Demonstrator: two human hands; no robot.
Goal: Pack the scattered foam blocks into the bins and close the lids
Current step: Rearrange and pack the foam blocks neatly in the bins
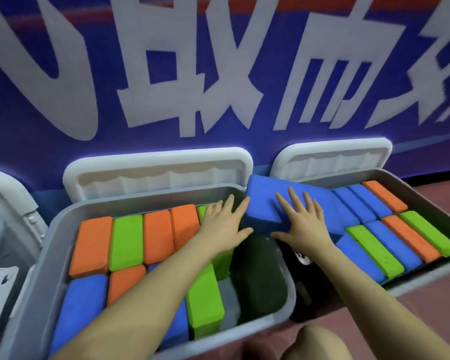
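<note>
A: Where is the blue foam block (264, 203) relative to each grip?

B: It sits tilted across the gap between the two open bins, one end over the right bin (426, 275). The right hand (303, 224) lies flat on top of it, fingers straight and spread. The left hand (225, 224) is just beside its left end, fingers also straight, resting over the blocks at the back of the left bin (283, 307); whether it touches the blue block I cannot tell.

A: So neither grip is clamped?

B: No, both are spread flat, holding nothing.

A: How many bins and lids?

B: Two grey bins show whole, each with its white lid standing open behind it: the left lid (156, 172) and the right lid (333, 157). Part of a third white lid (8, 203) shows at the left edge.

A: And the blocks?

B: In the right bin I count about four blue, two green and two orange besides the tilted one. In the left bin, four orange, about three green and two blue, some hidden under the arms.
</note>
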